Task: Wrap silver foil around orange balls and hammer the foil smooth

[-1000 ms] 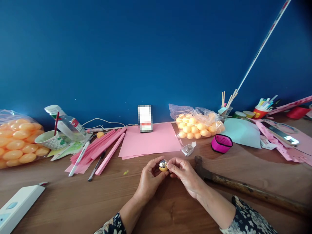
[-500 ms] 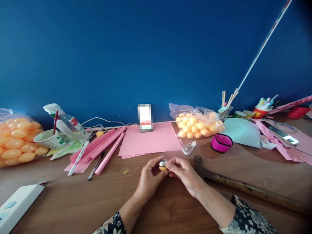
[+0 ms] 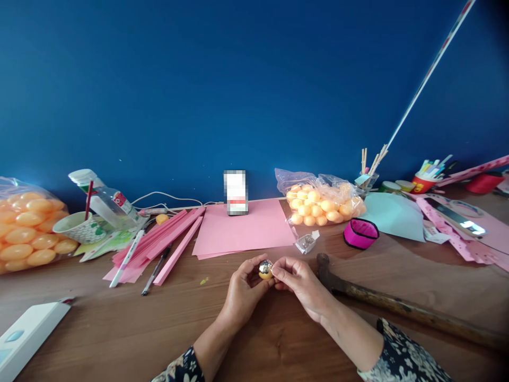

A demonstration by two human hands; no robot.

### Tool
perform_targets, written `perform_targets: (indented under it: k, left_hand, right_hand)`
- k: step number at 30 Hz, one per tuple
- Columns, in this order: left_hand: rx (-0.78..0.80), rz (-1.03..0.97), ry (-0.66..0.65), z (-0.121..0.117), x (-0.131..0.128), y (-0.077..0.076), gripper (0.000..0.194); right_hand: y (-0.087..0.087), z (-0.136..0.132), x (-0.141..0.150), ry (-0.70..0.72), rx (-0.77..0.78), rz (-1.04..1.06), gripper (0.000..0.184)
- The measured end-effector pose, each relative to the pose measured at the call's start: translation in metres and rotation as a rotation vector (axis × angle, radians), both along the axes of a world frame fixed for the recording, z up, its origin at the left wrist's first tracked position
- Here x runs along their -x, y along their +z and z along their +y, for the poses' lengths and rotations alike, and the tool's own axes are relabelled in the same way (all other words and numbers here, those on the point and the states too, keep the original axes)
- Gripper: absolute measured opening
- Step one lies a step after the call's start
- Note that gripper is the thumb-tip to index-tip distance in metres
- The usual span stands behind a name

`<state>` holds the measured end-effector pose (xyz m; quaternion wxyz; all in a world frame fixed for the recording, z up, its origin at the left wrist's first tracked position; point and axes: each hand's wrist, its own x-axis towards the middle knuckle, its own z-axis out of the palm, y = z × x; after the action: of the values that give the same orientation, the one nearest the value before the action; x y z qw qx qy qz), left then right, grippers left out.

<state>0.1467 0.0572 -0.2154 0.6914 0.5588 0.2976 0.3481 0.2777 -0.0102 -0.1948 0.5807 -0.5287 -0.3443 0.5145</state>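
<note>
Both hands are meeting low at the centre of the wooden surface (image 3: 119, 329). The left hand (image 3: 243, 293) is cradling a small ball (image 3: 265, 269), orange below and shiny silver above, with its fingers curled around the ball's left side. The right hand (image 3: 302, 284) is pressing its thumb and forefinger against the ball's right side, its remaining fingers folded in. The ball is sitting just above the surface, held between the two hands.

Containers observed: a clear plastic bag (image 3: 318, 204) behind the hands is holding many orange balls. A second, larger bag (image 3: 29, 228) at the far left is likewise holding orange balls. A patterned paper cup (image 3: 79, 228) near it is carrying a red stick. A red cup (image 3: 422, 184) at the far right is holding pens or markers. A small container (image 3: 368, 180) is holding wooden sticks. A small clear packet (image 3: 306, 243) is lying just beyond the hands; its contents cannot be made out. A pink band (image 3: 361, 234) is lying open beside it.

A hammer (image 3: 397, 306) is lying just right of the right hand. Pink paper sheets (image 3: 246, 228) are lying behind the hands.
</note>
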Motion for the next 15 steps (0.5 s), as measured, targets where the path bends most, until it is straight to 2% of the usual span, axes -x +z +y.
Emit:
perform_targets:
  k: [15]
  left_hand:
    - [-0.001, -0.002, 0.002, -0.0011, 0.0007, 0.0008, 0.049]
  right_hand:
    - [0.0005, -0.0004, -0.0009, 0.002, 0.015, 0.002, 0.025]
